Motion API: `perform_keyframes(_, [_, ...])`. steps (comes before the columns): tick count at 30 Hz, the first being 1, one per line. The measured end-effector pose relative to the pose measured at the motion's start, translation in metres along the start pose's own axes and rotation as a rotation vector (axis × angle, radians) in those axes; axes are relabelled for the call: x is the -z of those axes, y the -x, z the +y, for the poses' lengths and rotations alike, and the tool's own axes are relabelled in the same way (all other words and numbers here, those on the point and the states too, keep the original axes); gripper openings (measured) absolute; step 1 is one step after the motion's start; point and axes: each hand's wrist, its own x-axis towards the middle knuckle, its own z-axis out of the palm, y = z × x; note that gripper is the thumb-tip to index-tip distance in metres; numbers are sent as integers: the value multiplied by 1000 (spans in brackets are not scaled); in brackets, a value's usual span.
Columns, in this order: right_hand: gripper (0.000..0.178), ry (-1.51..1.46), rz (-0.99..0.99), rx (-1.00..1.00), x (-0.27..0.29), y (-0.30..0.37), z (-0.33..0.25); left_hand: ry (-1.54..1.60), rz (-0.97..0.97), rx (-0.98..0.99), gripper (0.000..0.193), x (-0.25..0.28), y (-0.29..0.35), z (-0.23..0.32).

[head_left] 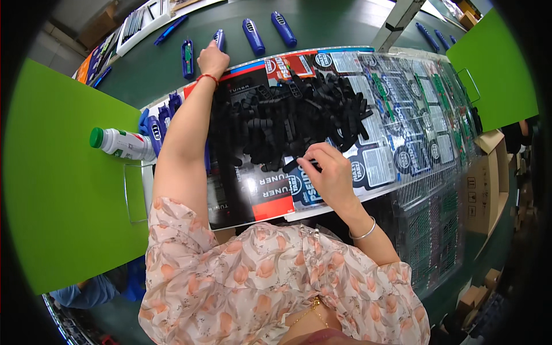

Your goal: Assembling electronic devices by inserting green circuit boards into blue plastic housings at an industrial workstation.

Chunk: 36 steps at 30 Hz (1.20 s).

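Note:
My left hand (213,61) is stretched to the far side, its fingers closed on the lower end of a blue handheld plastic casing (219,38). Just left of it lies an opened blue casing (187,59) with a green circuit board inside. To the right are two more blue casings, one (253,37) nearer and another (283,29) beyond it. My right hand (330,175) is in a pinch at the near edge of a pile of black strip-like parts (287,118). A short black strip (292,165) meets its fingertips, which partly hide it.
A white bottle with a green cap (122,144) lies at left beside more blue casings (164,118). Green panels (69,172) stand on both sides. At right, clear trays (428,115) hold green circuit boards. A metal post (397,26) rises at the back; a cardboard box (486,184) stands right.

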Motion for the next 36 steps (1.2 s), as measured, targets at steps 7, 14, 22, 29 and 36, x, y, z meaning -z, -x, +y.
perform_keyframes(7, [28, -39, -21, -87, -4, -4, -9, 1632, -332, 245, 53, 100, 107, 52])
perform_keyframes(14, [32, 81, -41, -59, 11, -9, -9, 1803, -454, 293, 45, 127, 256, 60])
perform_keyframes(22, [15, -563, 136, -207, 27, -42, -28, 1738, -643, 231, 50, 109, 326, 86])
perform_keyframes(29, [19, -163, 32, -163, 29, -37, -38, 1739, -689, 219, 49, 109, 333, 89])
perform_keyframes(36, [18, -42, 232, 79, 14, -33, -30, 1711, -696, 212, 49, 108, 337, 89])
